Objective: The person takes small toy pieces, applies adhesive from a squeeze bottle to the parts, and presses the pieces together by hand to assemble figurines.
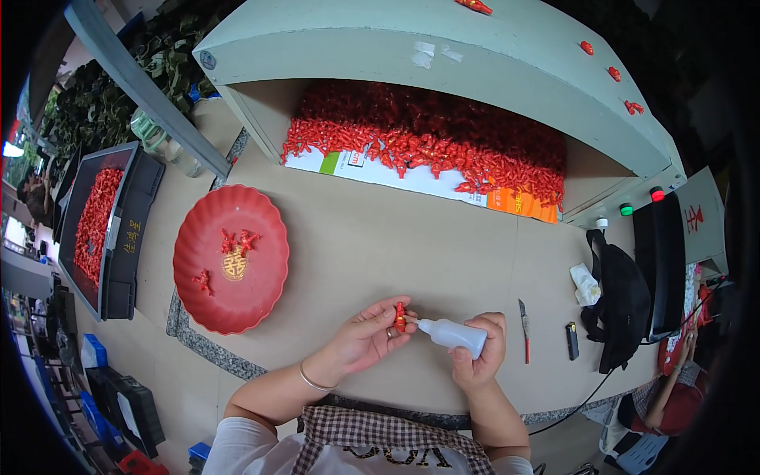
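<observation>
Between the fingertips of my left hand (366, 339) is a small red figurine (400, 317) with gold bits, held upright over the table. My right hand (480, 352) is wrapped round a white, translucent squeeze bottle (455, 336). The bottle lies nearly level, and its thin nozzle points left at the figurine; whether the tip touches it I cannot tell. To the left, a red scalloped plate (229, 305) with a gold emblem carries three small red figures (204, 281).
A pale cabinet (332, 54) at the back holds a heap of red pieces (443, 150). On the far left stands a dark crate (119, 269) of red pieces. A craft knife (525, 332), lighter (571, 340), tissue (584, 283) and black bag (621, 309) lie right. Another person (669, 392) sits lower right.
</observation>
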### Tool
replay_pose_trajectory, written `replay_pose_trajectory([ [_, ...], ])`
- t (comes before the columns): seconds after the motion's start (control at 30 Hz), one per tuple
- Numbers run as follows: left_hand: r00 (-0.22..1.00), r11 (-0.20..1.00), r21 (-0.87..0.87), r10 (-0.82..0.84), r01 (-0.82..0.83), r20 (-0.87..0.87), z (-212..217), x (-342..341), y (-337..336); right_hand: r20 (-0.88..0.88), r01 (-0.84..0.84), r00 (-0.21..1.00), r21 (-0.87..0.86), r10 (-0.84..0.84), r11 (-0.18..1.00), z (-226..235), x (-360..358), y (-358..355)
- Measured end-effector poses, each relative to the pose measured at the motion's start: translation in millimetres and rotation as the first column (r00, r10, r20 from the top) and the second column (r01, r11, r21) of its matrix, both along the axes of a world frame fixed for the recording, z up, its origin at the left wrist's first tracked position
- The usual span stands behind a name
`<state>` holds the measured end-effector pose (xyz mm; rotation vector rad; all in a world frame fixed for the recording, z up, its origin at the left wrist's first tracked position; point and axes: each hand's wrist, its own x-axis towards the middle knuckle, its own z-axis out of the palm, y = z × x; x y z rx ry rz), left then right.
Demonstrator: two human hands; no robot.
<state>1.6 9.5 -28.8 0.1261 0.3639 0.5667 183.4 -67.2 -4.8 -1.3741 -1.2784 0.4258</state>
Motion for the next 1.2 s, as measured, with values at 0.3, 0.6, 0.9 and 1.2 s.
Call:
replay_pose_trajectory([
  [0.3,1.000,1.000,-0.014,0.001,0.000,0.019,1.0,0.6,0.0,0.039,-0.014,0.999,0.027,0.013,1.000,2.7,0.9,2.3],
  [0.6,0.999,1.000,-0.025,0.006,-0.005,0.034,2.1,1.1,-0.1,0.083,-0.017,0.997,0.065,0.012,0.998,2.2,2.5,4.1],
  [0.9,1.000,1.000,-0.025,0.006,-0.005,0.026,2.1,0.8,0.0,0.099,-0.023,0.995,0.054,0.017,0.998,0.6,3.2,3.3],
  [1.2,0.999,0.999,-0.016,0.035,-0.035,-0.001,2.5,1.1,-0.5,0.129,-0.002,0.992,0.086,-0.009,0.996,2.8,3.5,3.9],
])
